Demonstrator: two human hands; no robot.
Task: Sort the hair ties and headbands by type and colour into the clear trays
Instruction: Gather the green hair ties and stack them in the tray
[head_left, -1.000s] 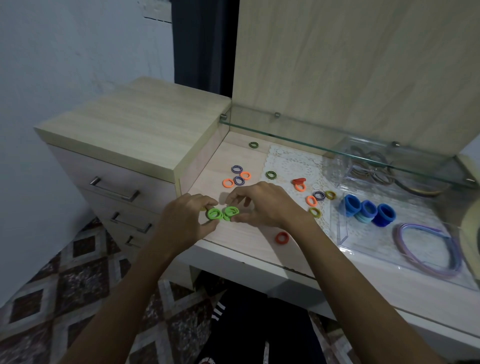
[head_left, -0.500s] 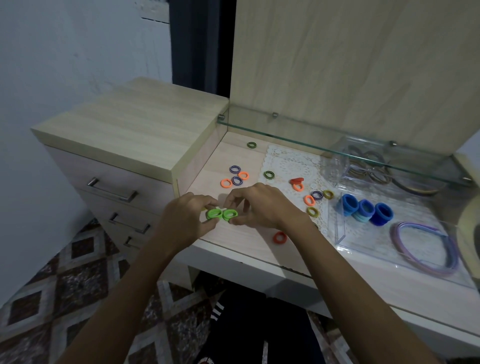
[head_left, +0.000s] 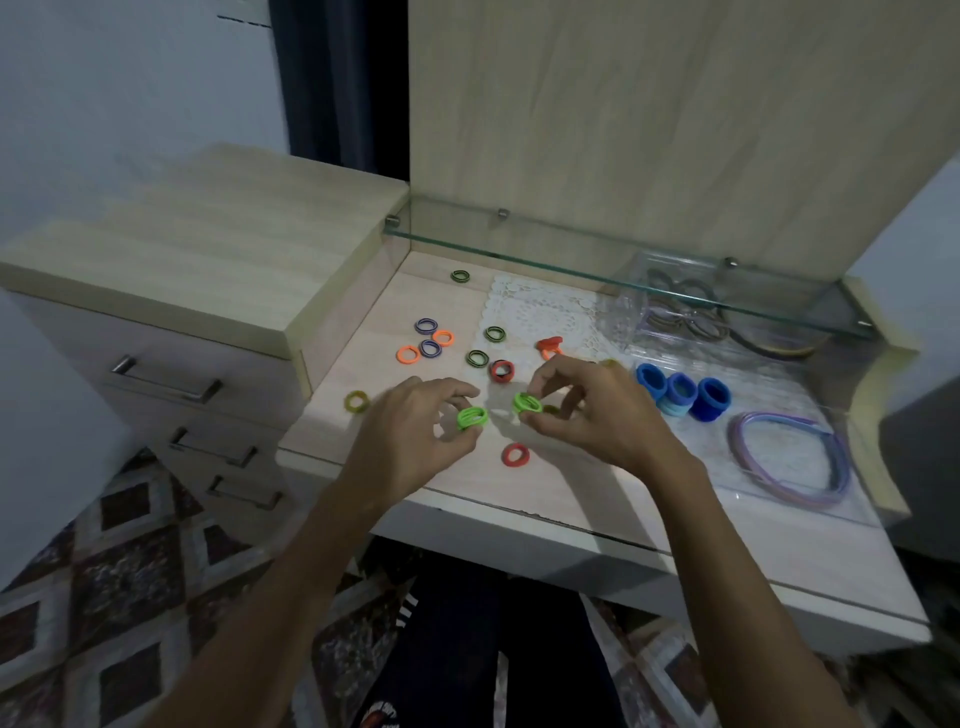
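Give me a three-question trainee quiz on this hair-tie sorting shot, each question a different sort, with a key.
1. True or false: each hand holds a bunch of green ties, the left hand one bunch and the right hand the other.
2. Multiple choice: the blue ties lie
A. on the drawer unit
B. in the near clear tray
C. on the floor
3. Fill in: the purple headbands lie in the same tray, to the ____ of the blue ties.

Key: 1 true; 2 B; 3 right
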